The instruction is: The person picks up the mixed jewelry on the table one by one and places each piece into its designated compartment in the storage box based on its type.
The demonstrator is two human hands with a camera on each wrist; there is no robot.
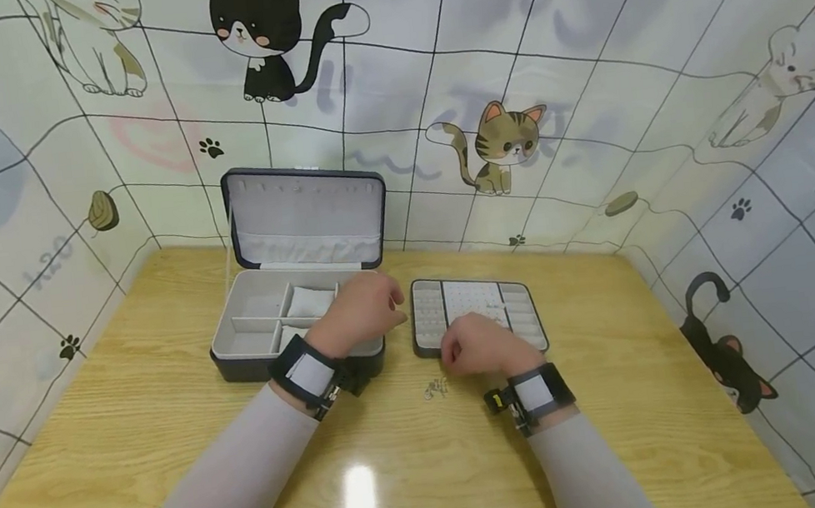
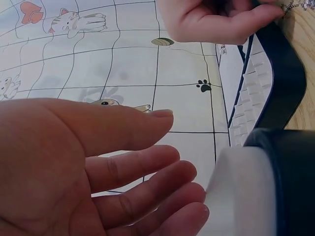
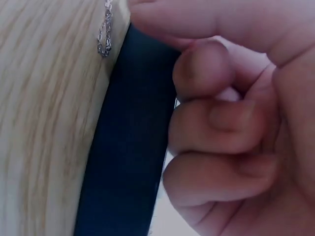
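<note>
My left hand (image 1: pixel 361 314) hovers over the right part of an open jewelry box (image 1: pixel 255 342), with relaxed fingers and nothing between them in the left wrist view. My right hand (image 1: pixel 487 344) is at the front edge of a dark-rimmed jewelry tray (image 1: pixel 427 310), its fingers curled in the right wrist view. By its fingertips, a small heap of silver chain jewelry (image 1: pixel 435 387) lies on the table. One loop of thin silver chain (image 3: pixel 104 42) shows beside the tray's dark side. Whether the fingertips pinch any chain is hidden.
White cushions (image 1: pixel 311 301) sit in some box compartments. The box lid (image 1: pixel 307 219) stands upright at the back. Small silver pieces (image 1: pixel 495 307) lie on the tray's white middle panel. A cat-printed cloth (image 1: pixel 388 80) hangs around the wooden table (image 1: pixel 620 397).
</note>
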